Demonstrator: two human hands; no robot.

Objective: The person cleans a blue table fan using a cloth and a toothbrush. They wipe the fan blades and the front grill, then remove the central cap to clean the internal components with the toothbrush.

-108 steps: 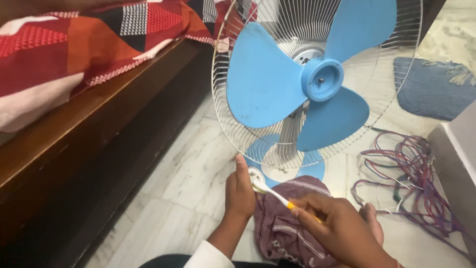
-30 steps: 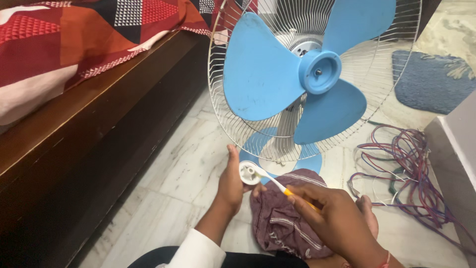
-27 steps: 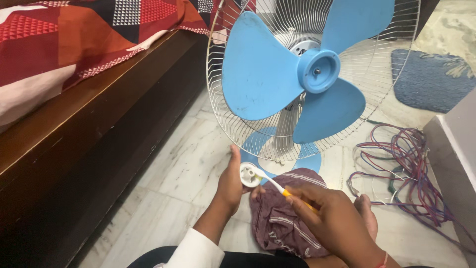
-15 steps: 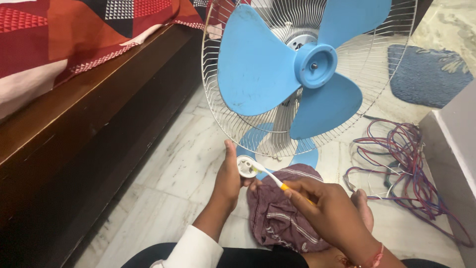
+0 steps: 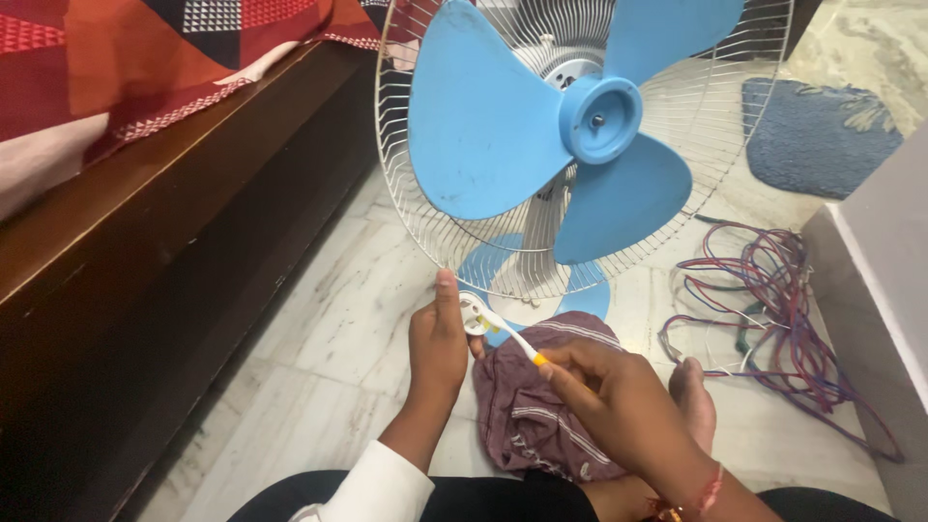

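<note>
My left hand (image 5: 437,340) grips a small round white plastic cap (image 5: 471,311), its hollow side turned toward me. A toothbrush (image 5: 510,337) with a white neck and yellow handle is pinched in my right hand (image 5: 607,400); its head rests inside the cap. Both hands hover just above a crumpled maroon cloth (image 5: 535,416) on the marble floor. Right behind them stands a table fan with three blue blades (image 5: 503,135), a white wire rear guard (image 5: 406,208) and a blue base (image 5: 592,300). The front guard is off.
A dark wooden bed frame (image 5: 164,251) with a red patterned blanket (image 5: 145,58) runs along the left. A tangle of red and blue wires (image 5: 773,300) lies at the right beside a grey wall edge (image 5: 875,280). A blue mat (image 5: 817,126) lies beyond. A bare foot (image 5: 692,401) rests near the cloth.
The brush head keeps working inside the cap with small strokes. Both hands have drifted slightly left and up in view as the camera shifted; the fan has not turned.
</note>
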